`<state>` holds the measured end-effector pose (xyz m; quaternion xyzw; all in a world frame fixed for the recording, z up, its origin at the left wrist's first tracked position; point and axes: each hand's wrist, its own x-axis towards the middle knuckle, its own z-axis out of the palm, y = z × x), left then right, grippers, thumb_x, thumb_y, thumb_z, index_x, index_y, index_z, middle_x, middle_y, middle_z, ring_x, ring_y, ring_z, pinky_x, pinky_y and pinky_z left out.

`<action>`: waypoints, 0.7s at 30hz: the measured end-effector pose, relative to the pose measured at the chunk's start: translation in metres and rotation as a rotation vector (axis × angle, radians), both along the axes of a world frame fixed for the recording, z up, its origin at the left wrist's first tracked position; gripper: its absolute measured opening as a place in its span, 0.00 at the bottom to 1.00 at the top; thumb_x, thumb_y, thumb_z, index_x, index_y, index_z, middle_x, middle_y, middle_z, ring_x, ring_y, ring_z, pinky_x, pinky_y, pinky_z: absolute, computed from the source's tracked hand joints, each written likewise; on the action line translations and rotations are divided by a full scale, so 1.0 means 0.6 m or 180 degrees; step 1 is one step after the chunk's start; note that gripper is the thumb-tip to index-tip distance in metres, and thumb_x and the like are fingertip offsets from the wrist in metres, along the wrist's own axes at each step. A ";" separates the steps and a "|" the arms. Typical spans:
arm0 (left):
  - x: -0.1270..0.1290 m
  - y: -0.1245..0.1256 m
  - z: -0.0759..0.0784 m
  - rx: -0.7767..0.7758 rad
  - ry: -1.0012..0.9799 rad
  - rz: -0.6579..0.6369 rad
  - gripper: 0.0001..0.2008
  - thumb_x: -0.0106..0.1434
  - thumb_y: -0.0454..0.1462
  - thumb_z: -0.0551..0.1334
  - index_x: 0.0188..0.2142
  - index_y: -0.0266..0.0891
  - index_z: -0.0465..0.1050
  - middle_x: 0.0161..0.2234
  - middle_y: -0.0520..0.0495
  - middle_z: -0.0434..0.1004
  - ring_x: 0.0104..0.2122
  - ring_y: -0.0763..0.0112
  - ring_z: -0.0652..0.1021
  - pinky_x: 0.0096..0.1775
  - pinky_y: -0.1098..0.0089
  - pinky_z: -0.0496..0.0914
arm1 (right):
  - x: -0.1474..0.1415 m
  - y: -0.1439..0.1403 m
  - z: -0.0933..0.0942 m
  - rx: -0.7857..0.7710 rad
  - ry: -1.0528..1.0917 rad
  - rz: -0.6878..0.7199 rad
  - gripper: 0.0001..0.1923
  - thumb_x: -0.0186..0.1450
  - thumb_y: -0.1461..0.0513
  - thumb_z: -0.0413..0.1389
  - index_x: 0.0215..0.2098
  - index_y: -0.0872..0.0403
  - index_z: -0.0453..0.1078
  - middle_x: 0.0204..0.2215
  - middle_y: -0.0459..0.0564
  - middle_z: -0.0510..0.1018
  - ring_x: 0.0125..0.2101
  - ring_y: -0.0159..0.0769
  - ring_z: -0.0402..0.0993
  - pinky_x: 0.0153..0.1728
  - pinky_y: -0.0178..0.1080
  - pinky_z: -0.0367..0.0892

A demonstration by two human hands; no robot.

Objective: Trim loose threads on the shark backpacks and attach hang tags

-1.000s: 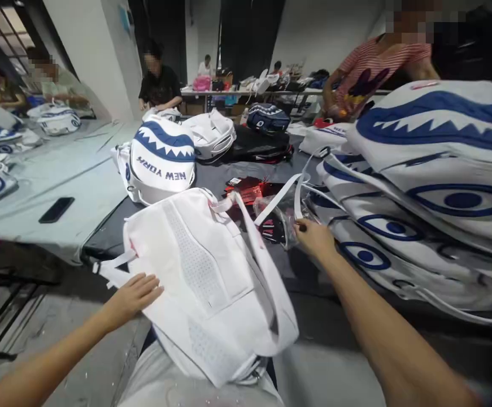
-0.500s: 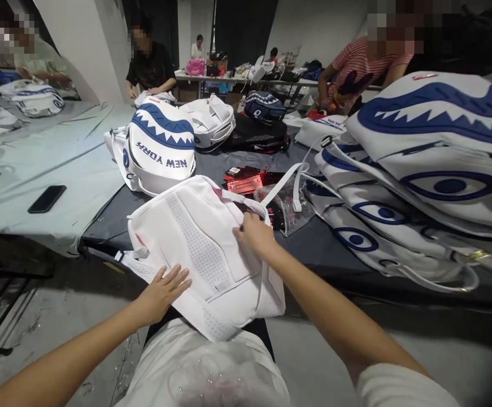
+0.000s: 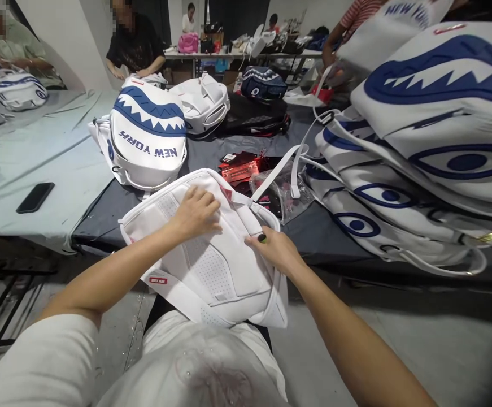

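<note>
Left hand point(image 3: 197, 210) rests, fingers loose, on soft white boxy backpack point(image 3: 214, 271). Right hand point(image 3: 276, 249) grips small black-green thing point(image 3: 262, 238); backpack lies under it too. Shiny flat red packet point(image 3: 241, 171) past right hand.

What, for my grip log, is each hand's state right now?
Left hand: open, resting palm down on the white backpack.
Right hand: closed on a small dark object, too hidden to identify.

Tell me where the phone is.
In the head view, the phone lies at the left on the pale table cover, left of the blue-and-white backpack that sits beyond the left hand.
</note>
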<state>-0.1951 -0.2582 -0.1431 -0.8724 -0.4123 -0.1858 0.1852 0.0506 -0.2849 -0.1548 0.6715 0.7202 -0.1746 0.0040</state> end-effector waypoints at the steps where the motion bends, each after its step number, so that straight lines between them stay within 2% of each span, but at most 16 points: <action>1: -0.002 0.006 0.003 -0.0019 -0.0024 0.0012 0.23 0.57 0.51 0.69 0.44 0.37 0.74 0.43 0.41 0.77 0.47 0.53 0.73 0.59 0.46 0.61 | 0.010 -0.004 0.000 -0.0065 -0.0020 -0.0014 0.18 0.69 0.49 0.54 0.42 0.55 0.71 0.37 0.55 0.81 0.39 0.45 0.77 0.29 0.36 0.56; 3: -0.006 0.015 0.000 -0.0078 -0.0095 0.0038 0.20 0.56 0.48 0.71 0.43 0.39 0.74 0.42 0.43 0.77 0.47 0.53 0.73 0.60 0.45 0.58 | 0.023 -0.011 -0.006 -0.0088 -0.0207 -0.0053 0.18 0.69 0.50 0.54 0.44 0.56 0.70 0.36 0.56 0.80 0.37 0.45 0.77 0.28 0.36 0.55; 4: -0.006 0.020 -0.005 -0.0119 -0.0125 0.0037 0.17 0.57 0.46 0.71 0.41 0.39 0.74 0.41 0.44 0.77 0.47 0.55 0.73 0.60 0.45 0.57 | 0.024 -0.014 -0.010 0.0051 -0.0329 -0.0060 0.17 0.70 0.52 0.54 0.46 0.57 0.70 0.37 0.57 0.80 0.37 0.45 0.77 0.28 0.37 0.55; 6: -0.003 0.031 -0.021 -0.0169 -0.0187 -0.0010 0.11 0.58 0.42 0.69 0.37 0.40 0.74 0.39 0.46 0.77 0.45 0.57 0.73 0.61 0.46 0.56 | 0.020 -0.015 -0.016 0.0656 -0.0504 0.0033 0.14 0.71 0.58 0.52 0.51 0.56 0.69 0.43 0.58 0.79 0.38 0.43 0.76 0.28 0.37 0.54; 8: 0.000 0.041 -0.040 -0.0120 -0.0232 -0.0129 0.07 0.61 0.41 0.67 0.34 0.41 0.74 0.37 0.47 0.78 0.43 0.60 0.74 0.61 0.47 0.55 | 0.010 -0.005 -0.015 0.1321 -0.0476 0.0472 0.14 0.70 0.65 0.50 0.53 0.54 0.69 0.47 0.56 0.77 0.42 0.41 0.75 0.30 0.37 0.55; 9: 0.000 0.046 -0.048 -0.0050 -0.0238 -0.0196 0.07 0.62 0.41 0.65 0.33 0.41 0.74 0.37 0.48 0.78 0.43 0.61 0.74 0.61 0.47 0.55 | 0.004 0.006 -0.013 0.1489 -0.0448 0.0811 0.15 0.69 0.67 0.49 0.52 0.53 0.70 0.47 0.55 0.77 0.42 0.40 0.75 0.30 0.37 0.54; 12: -0.001 0.054 -0.064 0.0198 -0.0225 -0.0324 0.07 0.64 0.43 0.63 0.34 0.42 0.74 0.37 0.49 0.78 0.43 0.62 0.74 0.61 0.48 0.54 | -0.015 0.053 -0.002 0.1279 -0.0634 0.1813 0.17 0.68 0.67 0.49 0.53 0.50 0.70 0.40 0.52 0.79 0.35 0.37 0.74 0.26 0.38 0.48; 14: -0.002 0.059 -0.067 0.0188 -0.0224 -0.0313 0.09 0.65 0.44 0.63 0.34 0.42 0.74 0.36 0.49 0.78 0.43 0.62 0.74 0.61 0.48 0.54 | -0.025 0.086 0.003 0.1035 -0.0877 0.2222 0.18 0.70 0.66 0.48 0.55 0.49 0.68 0.37 0.51 0.79 0.29 0.36 0.72 0.24 0.39 0.43; 17: -0.006 0.063 -0.059 -0.0139 -0.0253 -0.0338 0.09 0.66 0.44 0.62 0.35 0.42 0.73 0.38 0.47 0.78 0.43 0.62 0.74 0.61 0.48 0.56 | -0.033 0.121 0.004 0.0919 -0.1165 0.2553 0.16 0.72 0.65 0.45 0.54 0.50 0.68 0.36 0.52 0.79 0.27 0.36 0.70 0.24 0.39 0.40; 19: -0.014 0.061 -0.047 -0.0199 -0.0383 -0.0315 0.08 0.67 0.41 0.58 0.39 0.41 0.73 0.42 0.45 0.78 0.47 0.60 0.74 0.62 0.47 0.55 | -0.030 0.131 0.001 0.0909 -0.1299 0.2711 0.14 0.72 0.66 0.45 0.50 0.53 0.70 0.36 0.53 0.78 0.27 0.36 0.71 0.24 0.39 0.39; 21: -0.029 0.053 -0.032 -0.0055 -0.0710 0.0196 0.12 0.69 0.41 0.56 0.47 0.41 0.72 0.49 0.41 0.75 0.55 0.55 0.71 0.64 0.44 0.52 | -0.024 0.133 -0.003 0.0963 -0.1323 0.2868 0.14 0.71 0.69 0.45 0.47 0.55 0.71 0.34 0.54 0.78 0.28 0.36 0.71 0.24 0.39 0.40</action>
